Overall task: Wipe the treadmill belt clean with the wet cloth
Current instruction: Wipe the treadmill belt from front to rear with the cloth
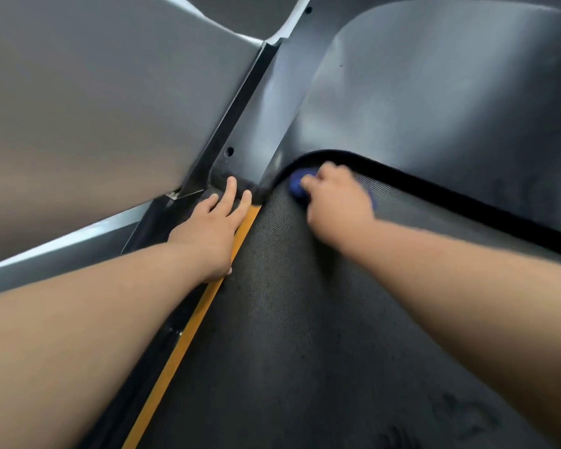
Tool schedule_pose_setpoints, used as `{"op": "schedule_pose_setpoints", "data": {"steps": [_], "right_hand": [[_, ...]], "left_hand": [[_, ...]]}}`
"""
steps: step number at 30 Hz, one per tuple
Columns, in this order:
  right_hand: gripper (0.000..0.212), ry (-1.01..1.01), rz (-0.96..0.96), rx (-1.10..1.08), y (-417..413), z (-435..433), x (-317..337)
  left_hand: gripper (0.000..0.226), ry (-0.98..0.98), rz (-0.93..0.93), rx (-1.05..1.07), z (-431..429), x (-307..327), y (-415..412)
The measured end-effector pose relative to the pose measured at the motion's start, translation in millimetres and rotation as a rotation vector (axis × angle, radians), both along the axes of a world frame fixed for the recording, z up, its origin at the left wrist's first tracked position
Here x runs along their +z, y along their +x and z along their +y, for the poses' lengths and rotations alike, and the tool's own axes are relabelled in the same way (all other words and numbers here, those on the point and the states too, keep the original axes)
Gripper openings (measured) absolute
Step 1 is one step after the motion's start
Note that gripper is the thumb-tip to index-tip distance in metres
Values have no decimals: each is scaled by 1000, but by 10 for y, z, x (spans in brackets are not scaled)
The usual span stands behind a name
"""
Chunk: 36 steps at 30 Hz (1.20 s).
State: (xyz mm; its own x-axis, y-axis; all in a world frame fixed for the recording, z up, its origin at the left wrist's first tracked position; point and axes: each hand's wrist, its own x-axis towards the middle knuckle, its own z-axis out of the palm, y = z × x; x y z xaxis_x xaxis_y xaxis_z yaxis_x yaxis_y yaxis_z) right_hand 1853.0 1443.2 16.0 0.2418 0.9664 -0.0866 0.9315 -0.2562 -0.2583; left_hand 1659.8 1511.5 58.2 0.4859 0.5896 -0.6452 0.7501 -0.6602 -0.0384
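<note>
The right hand (pixel 336 202) is curled around a bunched blue cloth (pixel 297 186), which shows past the knuckles and a little at the outer side of the hand. The hand is blurred, so exactly how the fingers lie cannot be told. Hand and cloth press on the treadmill belt (pixel 305 319) at its front left corner, just beside the black trim (pixel 467 202) where the belt runs under the curved motor cover (pixel 434 108). The left hand (pixel 214 228) lies flat with straight, spread fingers and holds nothing. Its palm rests across the yellow stripe (pixel 188 335) along the belt's left edge, and its fingertips reach onto the dark side rail (pixel 153 222) at the foot of the upright; it looks like a brace for the lean forward.

The step in hand appears to be the wiping itself, working the front edge. Faint dark smudges show near the belt's near right part, so much of it likely remains. The next move calls for firm, overlapping strokes drawn from the front edge across the width and back toward the near end, keeping the cloth flat against the weave
</note>
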Motion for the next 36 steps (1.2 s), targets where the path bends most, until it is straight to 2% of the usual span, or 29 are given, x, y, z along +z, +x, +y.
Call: {"op": "schedule_pose_setpoints", "data": {"steps": [2,3,4,7,9,12,14,16,18,20,22,23,24,26,28,29,31,33,35,36], "right_hand": [[21,-7,143,319,-384,-329,-30],[21,-27,152,436,-458,-447,-78],[22,-3,127,446,-369,-444,-112],[30,48,-23,25,222,-56,-112],[29,22,-86,-143,399,58,-83],[32,4,-5,-55,55,-176,-15],[35,-27,154,102,-236,-490,8],[34,-64,197,247,-325,-656,-19],[30,-4,123,221,-84,-529,-71],[27,45,-41,53,313,-280,-63],[27,15,-152,-48,564,-163,1],[28,-28,-149,-57,508,-216,38],[28,-41,-97,-21,375,-318,77],[27,-32,91,226,-30,-683,23],[33,-57,170,444,-170,-949,-79],[37,-18,141,415,-40,-915,-114],[37,20,-5,161,361,-647,-52],[31,-13,-154,-68,754,-446,20],[30,-45,-119,-107,687,-529,33],[31,-31,-58,-42,524,-647,11]], "left_hand": [[130,16,2,-13,-14,9,7],[130,23,3,-18,-25,8,8],[129,21,-2,-13,-27,3,12],[131,18,-20,0,16,-15,5],[131,-8,-1,11,28,12,-7],[131,-6,-13,3,48,26,-33],[131,-4,-30,6,49,48,-40],[131,21,-41,-9,42,61,-41],[132,33,-45,-8,25,42,-26],[132,36,-60,-6,30,7,-10],[131,57,-60,-25,11,3,-6],[127,90,-66,-67,-39,3,-2],[119,141,-99,-151,-99,-10,12],[104,171,-178,-307,-248,-26,84],[102,49,-210,-272,-384,-62,183],[105,-10,-199,-215,-427,-94,236],[112,-67,-146,-149,-464,-171,318],[116,-77,-74,-188,-480,-225,367],[116,-46,-62,-199,-483,-232,420],[113,-29,-71,-179,-481,-209,454]]}}
